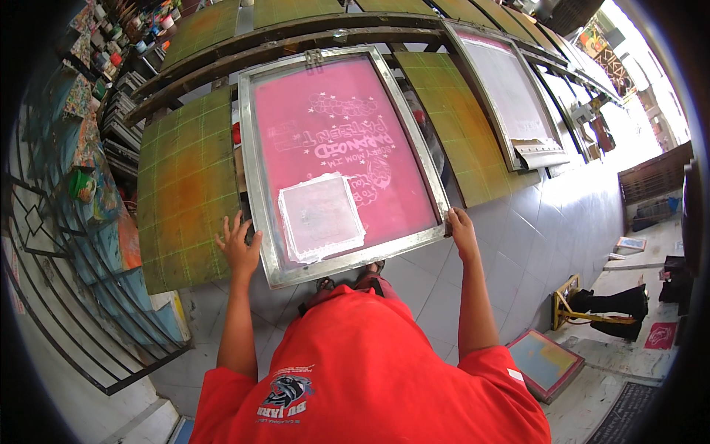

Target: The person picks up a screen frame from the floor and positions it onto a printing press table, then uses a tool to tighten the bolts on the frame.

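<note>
At the far left, around 9 o'clock, paint-smeared shelving point(89, 170) runs along the wall, with small paint pots point(122, 37) grouped toward 11 o'clock. Next to it lies a green gridded printing pallet point(185, 192), stained orange at its centre, part of the long printing bench point(244, 55).

The left hand point(238, 244) rests at 8 o'clock from the centre, fingers spread wide, palm down against the left rail of the screen-printing frame point(336, 159); it presses on the rail rather than closing round it. The frame is a metal-edged rectangle with pink mesh, occupying the centre of the view, lying flat between the pallets, hinged at its far edge to the bench rail at 12 o'clock. A pale stencilled design is visible on the mesh. A white taped patch point(320, 217) sits on the mesh near the frame's near edge, slightly left of middle.

The right hand point(462, 231) is at 4 o'clock from the centre, fingers curled over the frame's near right corner, gripping the rail.

Right of the frame lies a second green pallet point(462, 126), then a second screen frame point(510, 92) with whitish mesh at 2 o'clock. On the tiled floor point(532, 237), at 4 o'clock, a blue-meshed frame point(546, 362) lies flat. The person wears a red shirt point(370, 370) at 6 o'clock.
</note>
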`<state>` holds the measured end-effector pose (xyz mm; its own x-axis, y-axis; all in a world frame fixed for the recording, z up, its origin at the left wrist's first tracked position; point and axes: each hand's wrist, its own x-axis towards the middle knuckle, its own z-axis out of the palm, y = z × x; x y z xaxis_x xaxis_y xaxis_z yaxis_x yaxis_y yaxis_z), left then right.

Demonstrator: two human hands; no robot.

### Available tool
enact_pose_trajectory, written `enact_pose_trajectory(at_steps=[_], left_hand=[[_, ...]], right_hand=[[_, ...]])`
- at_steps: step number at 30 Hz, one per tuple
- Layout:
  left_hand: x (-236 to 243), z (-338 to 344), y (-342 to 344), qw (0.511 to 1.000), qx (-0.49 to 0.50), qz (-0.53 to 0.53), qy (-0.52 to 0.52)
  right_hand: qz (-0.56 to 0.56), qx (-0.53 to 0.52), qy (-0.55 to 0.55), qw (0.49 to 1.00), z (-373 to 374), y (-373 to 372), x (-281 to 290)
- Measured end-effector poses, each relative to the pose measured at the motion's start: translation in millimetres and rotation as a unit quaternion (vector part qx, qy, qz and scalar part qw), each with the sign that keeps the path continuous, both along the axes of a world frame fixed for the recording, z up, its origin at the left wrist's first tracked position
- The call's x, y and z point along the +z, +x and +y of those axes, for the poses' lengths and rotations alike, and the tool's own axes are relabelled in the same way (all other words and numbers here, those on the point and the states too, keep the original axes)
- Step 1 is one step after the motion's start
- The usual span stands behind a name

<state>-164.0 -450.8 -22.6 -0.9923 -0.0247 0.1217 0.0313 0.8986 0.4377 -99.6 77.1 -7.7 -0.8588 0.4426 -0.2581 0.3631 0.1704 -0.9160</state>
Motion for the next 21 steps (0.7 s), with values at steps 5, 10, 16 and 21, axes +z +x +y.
enact_pose_trajectory(at_steps=[5, 10, 16, 21], left_hand=[[2, 3, 0, 1.0, -0.002, 0.002, 0.005], [0, 5, -2, 1.0, 0.004, 0.006, 0.002], [-3, 3, -3, 1.0, 0.012, 0.006, 0.01], [-4, 0, -2, 1.0, 0.019, 0.01, 0.004]], right_hand=[[-0.031, 0.01, -0.032, 0.999, 14, -11, 0], [0.015, 0.05, -0.037, 0.998, 20, -31, -1], [-0.003, 0.086, -0.064, 0.994, 15, -52, 11], [-0.055, 0.107, -0.104, 0.987, 17, -60, 13]])
